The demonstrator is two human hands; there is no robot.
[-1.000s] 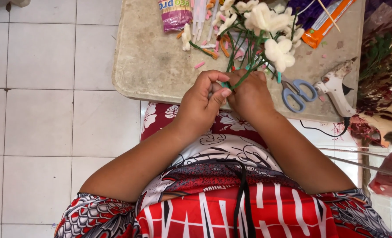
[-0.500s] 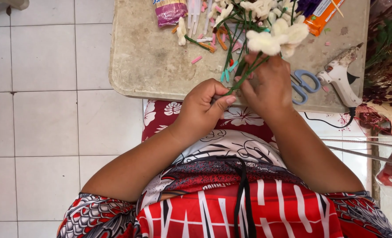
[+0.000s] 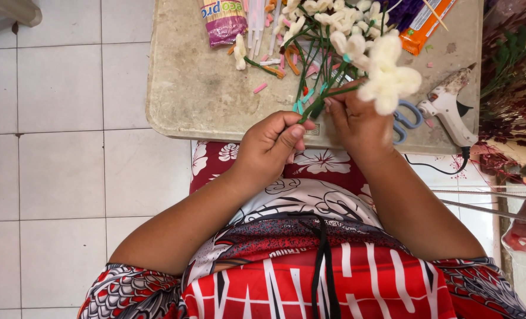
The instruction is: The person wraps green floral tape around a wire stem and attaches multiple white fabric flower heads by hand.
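pinched between thumb and forefinger of the left hand (image 3: pixel 273 145) is the lower end of a green stem (image 3: pixel 328 88), while the right hand (image 3: pixel 360 121) closes around the same stem just above, likely to steady it for wrapping. the white fuzzy flower (image 3: pixel 387 80) tops that stem, up and right of both grips, over the low table (image 3: pixel 198 88). blue-handled scissors (image 3: pixel 406 118) lie just beside the right hand (partly hidden by it), a glue gun (image 3: pixel 449 106) further right, loose flowers (image 3: pixel 322 18) beyond.

My left grip (image 3: pixel 273 140) and right grip (image 3: pixel 357 121) meet on the flower stems (image 3: pixel 319 97) over the surface (image 3: pixel 198 94). Scissors (image 3: pixel 406 115) lie right of them, the glue gun (image 3: pixel 449 106) farther right, the packet (image 3: pixel 223 20) behind.
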